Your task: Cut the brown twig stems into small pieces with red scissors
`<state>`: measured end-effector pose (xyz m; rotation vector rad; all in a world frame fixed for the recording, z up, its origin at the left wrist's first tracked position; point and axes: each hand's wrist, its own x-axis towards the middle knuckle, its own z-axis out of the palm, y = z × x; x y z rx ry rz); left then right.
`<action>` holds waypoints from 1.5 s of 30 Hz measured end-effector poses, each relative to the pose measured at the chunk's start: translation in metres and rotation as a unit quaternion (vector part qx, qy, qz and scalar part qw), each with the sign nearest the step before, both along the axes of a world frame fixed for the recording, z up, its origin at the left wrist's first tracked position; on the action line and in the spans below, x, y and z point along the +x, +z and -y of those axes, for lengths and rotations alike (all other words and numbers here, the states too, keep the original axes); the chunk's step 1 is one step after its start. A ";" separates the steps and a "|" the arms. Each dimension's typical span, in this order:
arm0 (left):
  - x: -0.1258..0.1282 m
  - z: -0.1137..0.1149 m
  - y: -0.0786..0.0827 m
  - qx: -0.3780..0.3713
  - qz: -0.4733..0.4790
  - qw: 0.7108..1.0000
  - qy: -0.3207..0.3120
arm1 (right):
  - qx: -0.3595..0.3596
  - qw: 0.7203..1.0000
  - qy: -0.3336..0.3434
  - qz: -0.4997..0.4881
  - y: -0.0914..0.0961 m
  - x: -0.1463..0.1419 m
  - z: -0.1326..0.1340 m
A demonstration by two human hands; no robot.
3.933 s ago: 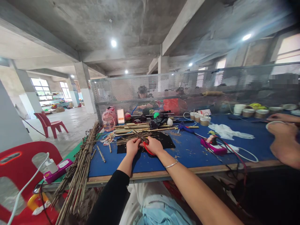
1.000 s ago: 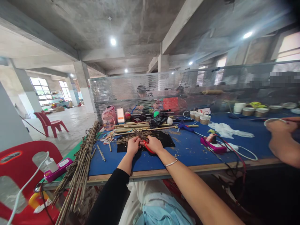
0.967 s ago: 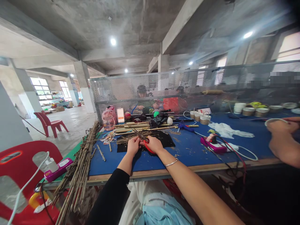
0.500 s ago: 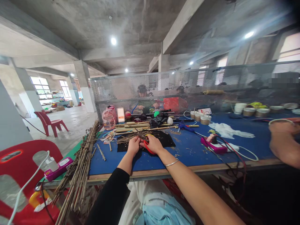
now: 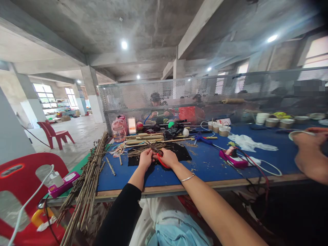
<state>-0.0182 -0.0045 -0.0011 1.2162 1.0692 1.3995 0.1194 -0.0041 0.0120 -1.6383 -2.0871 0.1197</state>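
Note:
My right hand (image 5: 169, 158) is closed round the red-handled scissors (image 5: 162, 162), whose dark blades point up and to the left. Close beside it, my left hand (image 5: 146, 159) is pinched shut, its fingertips near the blades. What it grips is too small to make out. Under and beyond both hands lies a black cloth (image 5: 183, 152) on the blue table top. Thin brown twigs (image 5: 135, 150) are strewn across the cloth's left part, just past my left hand.
A long bundle of dry sticks (image 5: 88, 184) hangs over the table's left edge. Bamboo poles (image 5: 143, 138) lie behind the cloth. To the right are a blue glue gun (image 5: 203, 139), a purple power strip (image 5: 234, 161) with cords and a co-worker's hand (image 5: 311, 150).
My right hand has shifted slightly on the scissors, and less of the handle's yellow inside shows. At the right, the co-worker's hand has moved left with a pale round rim.

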 end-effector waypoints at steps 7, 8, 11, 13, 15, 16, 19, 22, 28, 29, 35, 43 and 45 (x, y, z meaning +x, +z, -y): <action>-0.002 -0.005 -0.004 0.002 -0.003 1.000 0.015 | 0.003 1.000 -0.001 0.013 -0.001 0.000 -0.001; -0.003 -0.005 -0.004 0.002 -0.004 1.000 0.020 | 0.005 1.000 -0.001 0.014 -0.001 -0.001 0.000; -0.003 -0.004 -0.003 0.000 -0.003 0.999 0.043 | 0.016 1.000 0.007 0.013 0.000 -0.001 0.002; -0.002 -0.003 -0.002 -0.001 0.000 0.999 0.053 | 0.025 0.999 0.015 0.013 0.000 -0.001 0.003; -0.002 -0.002 -0.002 -0.001 0.002 0.998 0.058 | 0.040 0.999 0.025 0.015 0.000 -0.001 0.002; -0.002 -0.002 -0.002 -0.003 0.002 0.998 0.060 | 0.048 0.998 0.029 0.017 0.000 -0.001 0.002; -0.002 -0.001 -0.001 -0.002 0.001 0.998 0.067 | 0.069 0.997 0.034 0.023 -0.001 -0.001 0.001; -0.002 0.000 0.000 -0.004 -0.002 0.997 0.071 | 0.070 0.997 0.034 0.019 -0.001 -0.001 0.001; -0.002 0.000 0.001 0.005 0.004 0.998 0.070 | 0.013 1.000 0.020 -0.005 0.002 0.000 0.005; -0.001 -0.001 0.000 0.006 0.009 0.998 0.070 | 0.011 1.000 0.016 -0.007 0.003 0.000 0.005; -0.001 -0.006 -0.004 0.013 0.025 0.997 0.075 | -0.008 1.000 0.004 -0.001 0.003 -0.001 0.004; -0.003 -0.006 -0.005 0.021 0.034 0.998 0.052 | -0.005 1.000 0.003 0.006 -0.003 0.001 -0.003; -0.003 -0.006 -0.005 0.020 0.036 0.998 0.048 | -0.008 1.000 0.005 0.005 -0.003 0.002 -0.004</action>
